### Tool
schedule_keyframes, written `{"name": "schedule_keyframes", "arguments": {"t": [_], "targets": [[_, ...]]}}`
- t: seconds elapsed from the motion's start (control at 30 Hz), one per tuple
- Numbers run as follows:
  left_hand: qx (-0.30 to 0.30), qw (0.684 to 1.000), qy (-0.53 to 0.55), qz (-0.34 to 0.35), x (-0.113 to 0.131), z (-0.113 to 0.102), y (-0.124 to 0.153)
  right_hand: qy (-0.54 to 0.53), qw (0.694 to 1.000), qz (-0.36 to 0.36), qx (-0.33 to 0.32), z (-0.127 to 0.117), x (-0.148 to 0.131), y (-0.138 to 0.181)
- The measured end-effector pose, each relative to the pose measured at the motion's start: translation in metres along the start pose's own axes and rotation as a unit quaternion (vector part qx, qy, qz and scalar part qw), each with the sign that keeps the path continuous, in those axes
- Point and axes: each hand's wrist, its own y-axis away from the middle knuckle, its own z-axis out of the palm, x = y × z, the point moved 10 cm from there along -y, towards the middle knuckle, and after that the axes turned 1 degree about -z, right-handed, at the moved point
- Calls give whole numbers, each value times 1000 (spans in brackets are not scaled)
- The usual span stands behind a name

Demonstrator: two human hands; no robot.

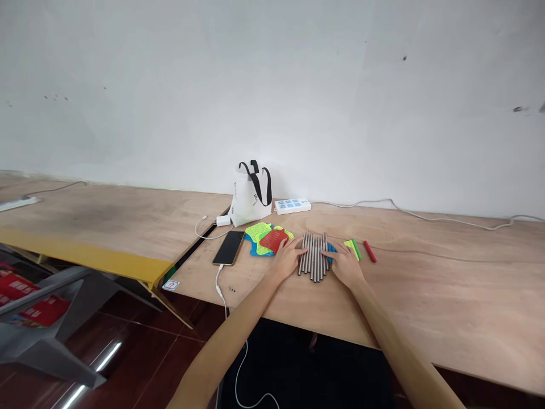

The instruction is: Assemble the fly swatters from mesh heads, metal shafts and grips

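Note:
Several metal tubes [314, 258] lie side by side on the wooden table, pointing away from me, their ends uneven. My left hand [287, 255] rests at their left edge with its fingers stretched out and the tips touching the outer tubes. From the other side, my right hand [344, 262] lies with its index finger reaching onto the right-hand tubes. Both hands are open, and neither grips a tube. A blue piece [331, 252] shows partly behind my right hand. Just beyond that hand are yellow sticks [351, 247], a green stick [356, 250] and a red stick [370, 251].
Left of my left hand lie red mesh [272, 241] and yellow-green mesh [258, 230] pieces, plus a phone [229, 248] on a white cable. A white bag [249, 199] and a power strip [293, 206] stand near the wall. A gap separates a second table [106, 227].

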Motion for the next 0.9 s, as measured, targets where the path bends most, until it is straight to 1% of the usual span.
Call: {"name": "schedule_keyframes", "arguments": {"t": [0.07,0.13,0.2,0.27,0.37,0.43,0.53,0.63,0.73,0.77,0.83,0.9], "targets": [[-4,1000,-1,7,2,1,0,-1,1000,-18,-11,4,-9,-1],[7,1000,-5,4,1,-1,-1,0,1000,-23,-14,4,-11,-2],[28,1000,-7,-10,-2,-5,-1,5,1000,-6,-3,-1,-4,-1],[36,999,-5,-18,-4,-7,-1,11,1000,19,11,-7,7,0],[8,1000,-3,13,3,-3,0,21,1000,18,1,-5,9,1],[-14,999,-4,37,10,0,2,22,1000,-3,-15,2,0,1],[-29,999,-6,45,12,2,3,20,999,-23,-25,9,-12,-1],[-7,1000,-7,30,8,-2,1,19,1000,-16,-17,5,-10,-2],[40,999,-10,-26,-4,-10,0,23,1000,17,3,-3,5,-1],[45,998,-12,-39,-7,-11,0,25,999,24,5,-5,8,0],[37,999,-15,-33,-5,-9,0,27,999,19,1,-3,7,1],[19,1000,-20,-5,2,-5,0,26,1000,-1,-12,1,-1,0]]}}
